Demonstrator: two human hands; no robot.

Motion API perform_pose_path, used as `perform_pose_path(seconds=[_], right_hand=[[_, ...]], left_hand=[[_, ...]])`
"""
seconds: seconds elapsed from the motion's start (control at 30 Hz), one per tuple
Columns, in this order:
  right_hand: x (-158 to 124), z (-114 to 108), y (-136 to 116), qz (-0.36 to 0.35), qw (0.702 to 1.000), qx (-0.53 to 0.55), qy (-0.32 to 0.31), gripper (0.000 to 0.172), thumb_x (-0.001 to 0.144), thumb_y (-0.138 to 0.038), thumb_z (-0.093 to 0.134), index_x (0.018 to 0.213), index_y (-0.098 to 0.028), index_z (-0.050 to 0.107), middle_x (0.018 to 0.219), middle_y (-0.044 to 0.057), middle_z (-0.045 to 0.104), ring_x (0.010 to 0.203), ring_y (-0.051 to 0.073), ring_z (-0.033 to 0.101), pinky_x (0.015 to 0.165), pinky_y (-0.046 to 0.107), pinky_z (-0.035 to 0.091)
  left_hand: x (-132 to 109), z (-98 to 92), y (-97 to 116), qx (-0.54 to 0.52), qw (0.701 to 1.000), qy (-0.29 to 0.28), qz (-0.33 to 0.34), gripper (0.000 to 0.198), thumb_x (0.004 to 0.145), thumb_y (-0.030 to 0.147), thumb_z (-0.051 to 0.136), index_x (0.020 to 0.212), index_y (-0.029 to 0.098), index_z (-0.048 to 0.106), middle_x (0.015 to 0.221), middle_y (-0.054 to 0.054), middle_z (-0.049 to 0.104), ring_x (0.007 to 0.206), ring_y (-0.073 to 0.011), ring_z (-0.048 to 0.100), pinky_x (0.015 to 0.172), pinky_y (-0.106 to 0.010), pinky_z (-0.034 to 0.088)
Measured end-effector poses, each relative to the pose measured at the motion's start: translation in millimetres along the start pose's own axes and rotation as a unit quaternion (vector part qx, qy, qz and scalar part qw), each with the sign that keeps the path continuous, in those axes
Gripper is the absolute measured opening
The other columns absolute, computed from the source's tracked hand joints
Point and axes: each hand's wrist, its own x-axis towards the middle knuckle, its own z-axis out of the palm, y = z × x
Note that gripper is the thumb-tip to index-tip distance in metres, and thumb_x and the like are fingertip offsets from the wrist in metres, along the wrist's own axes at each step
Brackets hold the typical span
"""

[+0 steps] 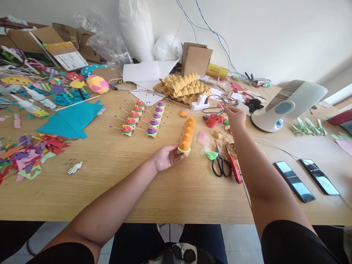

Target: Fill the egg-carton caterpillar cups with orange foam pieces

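Observation:
My left hand [168, 157] is closed around the near end of an egg-carton strip [187, 136] covered in orange clay, with a pale green band at its front. My right hand [235, 116] reaches over the far right, fingers pinched together beside a small red cup [212, 120]. A thin, light line runs up from the fingertips; what they hold is too small to tell. Left of the orange strip stand a purple-topped carton strip [156, 119] and a red-and-green one [132, 118], both with thin, purple-tipped sticks poking out sideways.
Black scissors [221, 165] and a red-handled cutter [234, 167] lie near my right forearm. Two phones [295, 181] and a white fan [286, 106] are at right. Egg trays [183, 88] are stacked behind. Paper scraps [30, 154], glue bottles [40, 97] and blue sheets [71, 119] spread left.

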Motion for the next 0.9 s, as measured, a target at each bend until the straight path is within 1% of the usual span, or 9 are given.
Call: perform_pose_path(seconds=[0.13, 0.23, 0.3, 0.47, 0.6, 0.67, 0.73, 0.83, 0.9], right_hand=[[-5, -11, 10, -0.011, 0.999, 0.027, 0.027, 0.036, 0.082, -0.043, 0.070, 0.101, -0.014, 0.081, 0.083, 0.006, 0.073, 0.080, 0.020, 0.067, 0.070, 0.033, 0.055], [-6, -13, 16, -0.025, 0.998, 0.038, 0.041, 0.042, 0.083, -0.048, 0.068, 0.102, -0.014, 0.080, 0.084, 0.008, 0.073, 0.077, 0.020, 0.066, 0.067, 0.033, 0.055], [-6, -13, 19, -0.015, 0.998, 0.048, 0.046, 0.043, 0.082, -0.050, 0.068, 0.103, -0.014, 0.080, 0.085, 0.008, 0.073, 0.075, 0.019, 0.065, 0.065, 0.032, 0.054], [-6, -6, 25, 0.050, 0.995, 0.081, 0.042, 0.040, 0.080, -0.040, 0.068, 0.106, -0.011, 0.078, 0.087, 0.008, 0.074, 0.071, 0.017, 0.064, 0.064, 0.030, 0.053], [-8, 4, 27, 0.078, 0.991, 0.101, 0.044, 0.040, 0.079, -0.031, 0.067, 0.112, -0.010, 0.077, 0.092, 0.009, 0.075, 0.078, 0.018, 0.065, 0.071, 0.031, 0.054], [-8, 7, 28, 0.074, 0.992, 0.095, 0.046, 0.038, 0.079, -0.029, 0.067, 0.110, -0.010, 0.078, 0.094, 0.009, 0.076, 0.081, 0.019, 0.065, 0.075, 0.032, 0.054], [-8, 9, 29, 0.059, 0.995, 0.074, 0.038, 0.037, 0.079, -0.028, 0.067, 0.110, -0.010, 0.078, 0.093, 0.008, 0.075, 0.079, 0.018, 0.064, 0.076, 0.033, 0.054], [-8, 9, 29, 0.038, 0.998, 0.046, 0.018, 0.049, 0.081, -0.028, 0.065, 0.126, -0.012, 0.071, 0.087, 0.005, 0.072, 0.072, 0.016, 0.059, 0.070, 0.032, 0.052], [-10, 7, 27, 0.023, 0.999, 0.036, 0.015, 0.054, 0.083, -0.030, 0.062, 0.134, -0.013, 0.065, 0.087, 0.004, 0.069, 0.070, 0.016, 0.057, 0.067, 0.031, 0.050]], left_hand=[[0, -1.3, 0, 0.003, 1.000, -0.006, 0.004, 0.030, 0.104, 0.017, 0.045, 0.124, 0.005, 0.064, 0.080, -0.011, 0.076, 0.063, -0.0170, 0.075, 0.059, -0.023, 0.064], [0, -0.8, 0, 0.004, 1.000, -0.007, 0.005, 0.028, 0.104, 0.017, 0.045, 0.120, 0.005, 0.065, 0.079, -0.011, 0.076, 0.064, -0.0173, 0.075, 0.059, -0.023, 0.064], [-1, 0.1, 0, 0.003, 1.000, -0.005, 0.005, 0.027, 0.104, 0.016, 0.044, 0.115, 0.005, 0.066, 0.079, -0.011, 0.076, 0.064, -0.0171, 0.075, 0.060, -0.023, 0.064], [-2, 1.6, 0, 0.008, 1.000, -0.004, 0.005, 0.028, 0.105, 0.018, 0.042, 0.111, 0.005, 0.067, 0.079, -0.012, 0.076, 0.063, -0.0162, 0.075, 0.059, -0.022, 0.064], [0, -0.2, 0, 0.009, 1.000, -0.010, 0.006, 0.028, 0.104, 0.018, 0.043, 0.109, 0.005, 0.067, 0.080, -0.012, 0.076, 0.063, -0.0163, 0.075, 0.059, -0.022, 0.064], [0, -1.3, 0, 0.008, 1.000, -0.011, 0.006, 0.027, 0.104, 0.018, 0.044, 0.108, 0.005, 0.068, 0.081, -0.013, 0.077, 0.063, -0.0165, 0.075, 0.059, -0.022, 0.064], [1, -1.9, 0, 0.007, 1.000, -0.010, 0.006, 0.027, 0.104, 0.018, 0.044, 0.106, 0.006, 0.068, 0.081, -0.013, 0.077, 0.064, -0.0167, 0.075, 0.059, -0.022, 0.064], [1, -1.8, 0, 0.003, 1.000, -0.006, 0.008, 0.026, 0.104, 0.017, 0.045, 0.109, 0.006, 0.068, 0.080, -0.011, 0.076, 0.064, -0.0169, 0.075, 0.059, -0.023, 0.064], [0, -1.3, 0, 0.002, 1.000, -0.002, 0.008, 0.027, 0.104, 0.017, 0.045, 0.114, 0.006, 0.067, 0.079, -0.011, 0.076, 0.063, -0.0170, 0.075, 0.059, -0.023, 0.064]])
